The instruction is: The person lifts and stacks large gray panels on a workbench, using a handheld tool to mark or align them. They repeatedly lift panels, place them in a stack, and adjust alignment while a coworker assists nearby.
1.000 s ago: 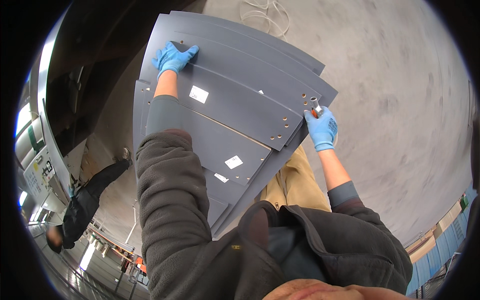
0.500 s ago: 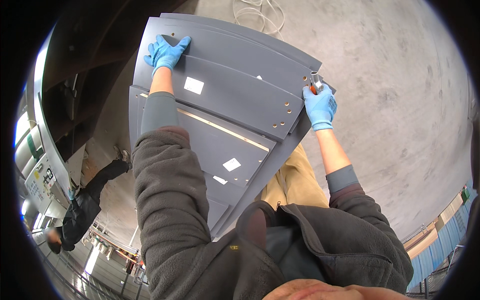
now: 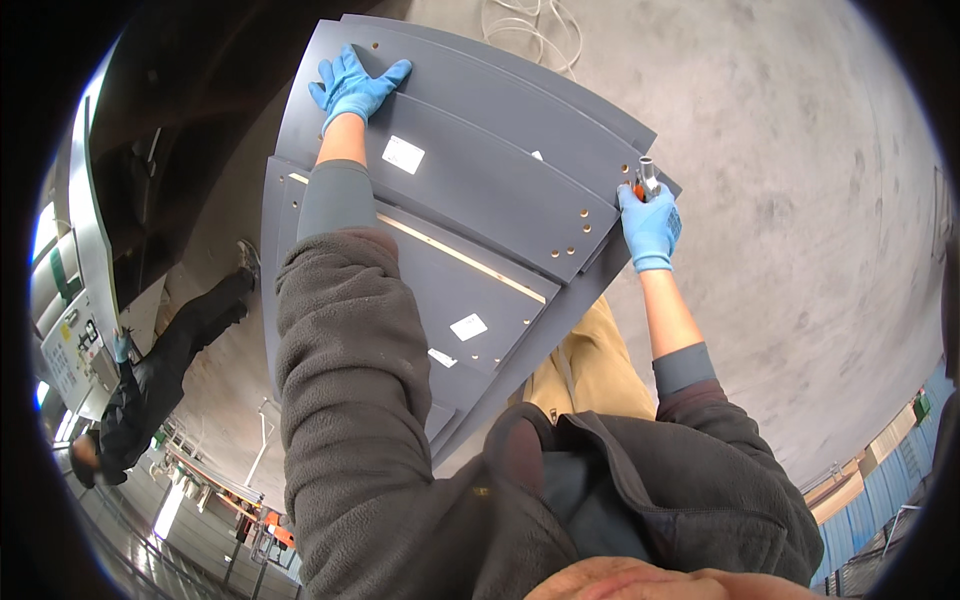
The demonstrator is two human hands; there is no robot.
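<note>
A stack of dark grey panels (image 3: 470,140) lies in front of me, with drilled holes and white labels (image 3: 403,155) on the faces. My left hand (image 3: 355,90), in a blue glove, rests on the far left of the top panel with its fingers spread. At the stack's right corner, my blue-gloved right hand (image 3: 651,232) is closed around a hand tool (image 3: 649,178) with a silver cylindrical end and an orange part. The glove hides the rest of that tool. Its metal end points away from me, close to a hole near the panel's edge.
A pale looped hose (image 3: 535,30) lies on the grey concrete floor (image 3: 780,200) beyond the stack. To the left, another person (image 3: 160,385) in dark clothes stands by a machine with a control panel (image 3: 75,350). Blue sheeting (image 3: 885,490) and boards show at the lower right.
The view has shifted a little, and the stack and both hands sit slightly further right in it. Both hands keep nearly the same places on the panels. The other person's posture has changed slightly.
</note>
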